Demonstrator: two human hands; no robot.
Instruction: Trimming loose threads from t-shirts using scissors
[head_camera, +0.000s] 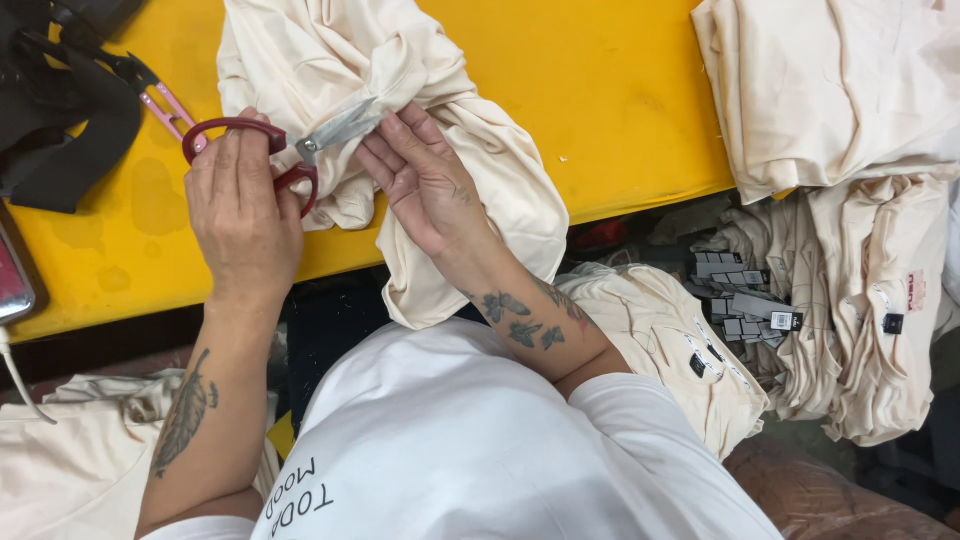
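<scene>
The left hand (240, 205), left of centre in the frame, was closed around the red handles of a pair of scissors (290, 150), fingers through the loops. The steel blades pointed right, and their tips met a bunched fold of a cream garment (470, 190) in the upper centre. The blades looked nearly together; whether they were mid-cut could not be told.

The right hand (425, 180), at centre, lay on that same garment. Its fingers (390, 150) were extended and pressed together, pinning the fold just below the blade tips. What was being trimmed was too small to see.

The garment lay crumpled on the yellow table (610, 90) and hung over the near edge toward the person's white shirt (450, 450).

Progress, as a judgement:

1. One garment was in hand, with trimming under way or about to start.
2. A folded cream stack (830, 80) sat at the upper right corner of the table.
3. More cream garments with dark hang tags (745, 300) lay in a loose heap at the lower right, below table level.
4. Another cream piece (70, 450) lay at the lower left.

Which pile was finished and which was waiting could not be told, so the share of work left was unclear.

A pink-handled tool (165, 105) and dark fabric (60, 120) lay unused at the upper left.
</scene>
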